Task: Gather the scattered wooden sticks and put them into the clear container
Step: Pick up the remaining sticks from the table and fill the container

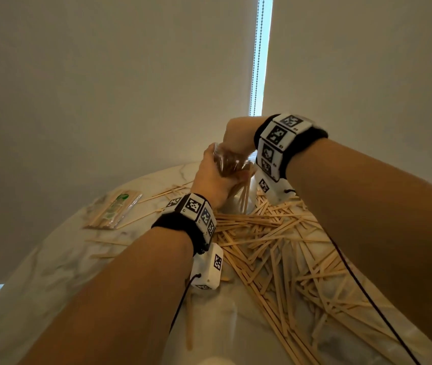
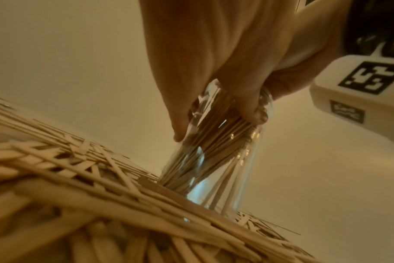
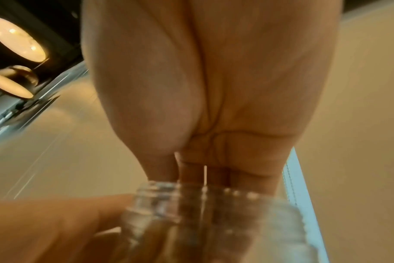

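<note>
A clear container (image 1: 226, 164) stands among loose wooden sticks (image 1: 275, 246) on a marble table (image 1: 51, 272). My left hand (image 1: 209, 180) grips its side, thumb and fingers wrapped round the glass. The left wrist view shows that grip (image 2: 214, 53) on the container (image 2: 227, 169), with a bundle of sticks (image 2: 214, 138) standing inside. My right hand (image 1: 238, 138) hangs over the mouth, wrist bent, fingers pointing down into it. In the right wrist view its fingers (image 3: 214, 176) lie close together, tips hidden behind the blurred rim of the container (image 3: 214, 222).
A plastic packet of sticks (image 1: 114, 209) lies at the table's far left. More sticks (image 2: 79, 178) are heaped thickly between me and the container. A black cable (image 1: 367, 299) runs under my right forearm. A window blind with a bead chain (image 1: 258, 61) hangs behind the table.
</note>
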### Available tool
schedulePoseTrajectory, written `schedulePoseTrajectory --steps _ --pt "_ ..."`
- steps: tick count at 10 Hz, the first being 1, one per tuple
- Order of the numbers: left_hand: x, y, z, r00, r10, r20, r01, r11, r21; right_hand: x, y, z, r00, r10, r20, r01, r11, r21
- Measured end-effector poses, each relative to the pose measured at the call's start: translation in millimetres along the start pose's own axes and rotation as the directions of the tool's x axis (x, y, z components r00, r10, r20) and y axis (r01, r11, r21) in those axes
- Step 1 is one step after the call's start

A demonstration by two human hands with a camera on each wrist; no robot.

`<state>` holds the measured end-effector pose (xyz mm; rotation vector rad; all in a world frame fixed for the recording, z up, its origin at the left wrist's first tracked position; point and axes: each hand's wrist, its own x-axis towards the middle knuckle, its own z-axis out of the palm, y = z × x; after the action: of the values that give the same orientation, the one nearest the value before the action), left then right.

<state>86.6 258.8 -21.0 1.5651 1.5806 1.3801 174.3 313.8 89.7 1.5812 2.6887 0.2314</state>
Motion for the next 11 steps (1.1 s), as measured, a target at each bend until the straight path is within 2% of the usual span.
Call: schedulePoseTrajectory --steps 1,2,3,4,5,6,7,8,9,10,11 --pt "-2 2 1 1.0 -0.021 0.004 0.021 0.999 -0.027 -10 11 -4 0.997 -0.007 -0.071 0.011 0.998 0.059" --pt "-5 7 1 1.0 -0.023 -0.007 0.023 1.0 -0.021 -40 16 -17 0.97 0.07 -0.232 0.006 0.95 0.312" --pt "-8 11 -4 0.998 -0.061 0.005 0.061 0.998 -0.027 -79 18 -16 0.931 0.137 -0.339 0.028 0.897 0.441" --pt "-17 17 -16 0.984 -0.167 0.064 0.162 0.984 0.078 -126 11 -5 0.966 0.123 -0.227 -0.012 0.898 0.439" --pt "-34 22 -36 0.978 -0.201 0.057 0.177 0.94 0.293 -169 -1 19 0.998 0.06 -0.011 -0.053 0.949 0.31" --pt "-56 21 -60 0.957 -0.281 0.077 0.191 0.804 0.563 -195 -13 56 0.956 0.109 0.272 -0.152 0.978 0.14" --pt "-83 22 -77 0.914 -0.394 0.1 0.157 0.57 0.807 -204 -18 84 0.882 0.185 0.433 -0.201 0.98 -0.008" --pt "-108 16 -84 0.867 -0.489 0.097 0.135 0.417 0.899 -211 -28 89 0.87 0.196 0.453 -0.176 0.981 -0.087" --pt "-122 2 -80 0.837 -0.542 0.074 0.133 0.333 0.934 -214 -37 82 0.892 0.134 0.431 -0.132 0.991 -0.035" --pt "-132 1 -65 0.863 -0.501 0.064 0.131 0.344 0.93 -209 -43 80 0.918 0.07 0.391 -0.099 0.994 0.055" --pt "-139 9 -50 0.891 -0.445 0.088 0.072 0.331 0.941 -208 -48 85 0.923 0.082 0.376 -0.119 0.99 0.076"
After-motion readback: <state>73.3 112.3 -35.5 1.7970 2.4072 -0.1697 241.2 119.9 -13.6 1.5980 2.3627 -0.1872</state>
